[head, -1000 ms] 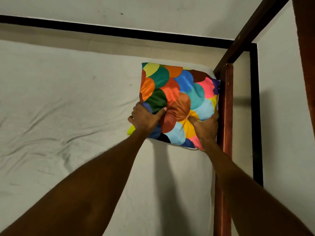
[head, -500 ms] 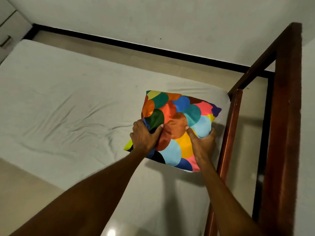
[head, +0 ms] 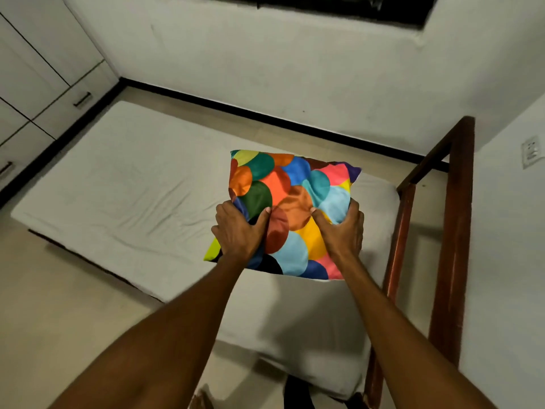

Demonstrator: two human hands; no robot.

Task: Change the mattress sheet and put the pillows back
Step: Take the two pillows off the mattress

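Both hands grip the pillow over the mattress.

I see my left hand [head: 240, 231] curled round the pillow [head: 290, 199] at its near left edge, thumb pressed into the front, fingers hidden behind the cover. My right hand [head: 343, 228] does the same at the near right edge, thumb on top and fingers wrapped over the side. The pillow, covered in many-coloured circles, tilts up toward me above the right end of the mattress [head: 132, 184], toward 1 o'clock; I cannot tell whether its far edge touches the sheet [head: 165, 208]. That sheet is pale and creased, covering the mattress from 9 to 3 o'clock. A brown wooden frame [head: 454, 231] stands just beside the mattress at 3 o'clock. White cabinets [head: 38, 84] sit at 10 o'clock.
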